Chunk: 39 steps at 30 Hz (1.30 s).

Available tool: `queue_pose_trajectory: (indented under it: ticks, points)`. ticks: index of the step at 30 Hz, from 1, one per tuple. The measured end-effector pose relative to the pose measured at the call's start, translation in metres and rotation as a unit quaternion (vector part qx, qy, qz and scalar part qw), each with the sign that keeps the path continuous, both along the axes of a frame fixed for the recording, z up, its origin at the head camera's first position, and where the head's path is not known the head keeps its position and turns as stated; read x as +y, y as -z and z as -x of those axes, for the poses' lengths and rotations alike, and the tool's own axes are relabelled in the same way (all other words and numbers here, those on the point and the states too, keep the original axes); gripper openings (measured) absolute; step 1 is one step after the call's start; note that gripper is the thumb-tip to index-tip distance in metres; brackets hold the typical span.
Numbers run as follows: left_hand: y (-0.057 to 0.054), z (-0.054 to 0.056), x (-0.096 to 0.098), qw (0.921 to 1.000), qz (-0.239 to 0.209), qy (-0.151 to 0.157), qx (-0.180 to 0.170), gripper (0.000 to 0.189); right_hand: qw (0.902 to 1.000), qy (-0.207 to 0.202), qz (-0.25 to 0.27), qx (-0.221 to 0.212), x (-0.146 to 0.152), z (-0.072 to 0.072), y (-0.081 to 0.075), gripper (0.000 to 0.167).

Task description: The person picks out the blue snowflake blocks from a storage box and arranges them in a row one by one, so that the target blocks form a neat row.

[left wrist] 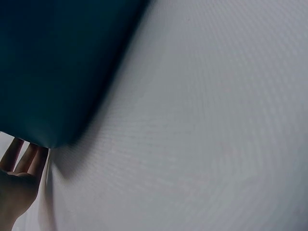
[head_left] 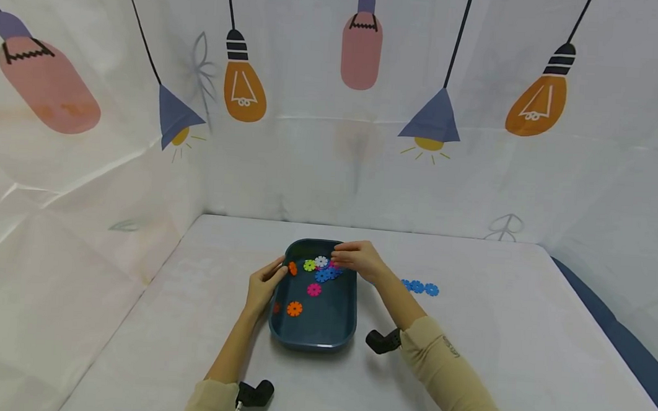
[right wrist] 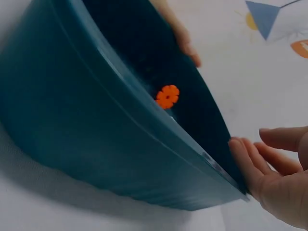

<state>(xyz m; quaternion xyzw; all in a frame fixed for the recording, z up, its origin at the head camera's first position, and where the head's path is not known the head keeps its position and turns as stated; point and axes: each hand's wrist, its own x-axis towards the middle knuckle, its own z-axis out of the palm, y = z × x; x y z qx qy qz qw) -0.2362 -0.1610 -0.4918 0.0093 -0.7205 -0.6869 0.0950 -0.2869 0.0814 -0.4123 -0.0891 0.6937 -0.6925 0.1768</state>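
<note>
The left hand point(head_left: 263, 286) was at ten o'clock on the dark teal tray point(head_left: 323, 320), with its thumb over the rim and its fingers outside, holding that side. Inside the tray, one orange flower piece point(head_left: 293, 268) leaned at the wall towards ten o'clock, and a second orange piece point(head_left: 294, 308) lay flat at eight. A yellow-green piece point(head_left: 310, 265), a white piece point(head_left: 321, 261) and a cluster of blue pieces point(head_left: 323, 275) sat around twelve, with a pink piece point(head_left: 314, 290) near the centre.

The right hand point(head_left: 359, 260) reached over the rim at between one and two o'clock, its fingertips close to another pink piece. Its thumb stood apart from the fingers; no piece showed in the gap, though I could not tell whether the fingertips touched anything.

Out on the table point(head_left: 495, 338), towards three o'clock, at least three blue pieces formed a row point(head_left: 416, 286), partly hidden by the forearm. The work therefore seemed only partway along: some blue pieces were out and lined up, while others remained in the tray among mixed colours.
</note>
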Motion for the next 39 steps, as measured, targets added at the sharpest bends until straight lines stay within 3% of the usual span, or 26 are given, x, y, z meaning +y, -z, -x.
queue_pose_trajectory:
  ticks: [4,7,11,14,15,16,19,22,23,26,29,31,35,39]
  points:
    - [0.001,-0.001,0.001,1.0000,-0.004,-0.002,-0.001,0.040,0.9997,0.005,-0.019,-0.013,-0.014,0.003,0.005,0.036]
    - [0.001,-0.001,0.001,1.0000,-0.006,-0.001,0.003,0.040,0.9992,0.005,-0.040,0.004,-0.021,0.011,0.019,0.036]
    - [0.001,-0.002,0.001,1.0000,-0.007,-0.001,0.003,0.040,0.9977,-0.012,-0.058,0.032,-0.026,0.052,0.079,0.036]
    - [0.001,-0.002,0.001,1.0000,-0.009,-0.003,0.000,0.040,0.9952,0.001,-0.092,0.032,-0.030,0.087,0.128,0.037]
    - [0.001,-0.002,0.001,1.0000,-0.008,-0.002,0.000,0.040,0.9928,0.012,-0.116,0.029,-0.032,0.092,0.134,0.038]
    - [0.001,-0.002,0.001,1.0000,-0.008,-0.002,0.000,0.040,0.9905,0.020,-0.131,0.036,-0.033,0.085,0.129,0.038]
    - [0.000,-0.002,0.001,1.0000,-0.010,-0.001,-0.002,0.040,0.9856,0.027,-0.162,0.040,-0.036,0.086,0.132,0.040]
    - [-0.001,-0.001,0.001,1.0000,-0.003,-0.003,0.000,0.041,0.9890,0.009,-0.144,0.031,-0.036,0.075,0.119,0.040]
    - [-0.001,-0.001,0.001,1.0000,-0.001,-0.005,0.000,0.041,0.9915,0.000,-0.129,0.016,-0.037,0.078,0.123,0.039]
    - [-0.001,0.000,0.002,1.0000,-0.002,-0.006,0.003,0.041,0.9945,-0.018,-0.102,-0.018,-0.042,0.045,0.083,0.037]
    - [-0.002,-0.001,0.003,0.9999,-0.006,-0.004,0.007,0.041,0.9953,-0.006,-0.087,-0.042,-0.047,0.013,0.043,0.037]
    - [-0.002,0.000,0.004,0.9999,-0.012,-0.002,0.008,0.040,0.9956,0.009,-0.084,-0.039,-0.047,0.002,0.028,0.036]
    - [-0.001,0.000,0.003,0.9999,-0.015,-0.005,0.006,0.039,0.9905,0.035,-0.127,-0.039,-0.047,-0.005,0.019,0.032]
    - [-0.001,-0.001,0.003,0.9999,-0.010,-0.004,0.004,0.040,0.9821,0.040,-0.178,-0.049,-0.052,-0.004,0.027,0.030]
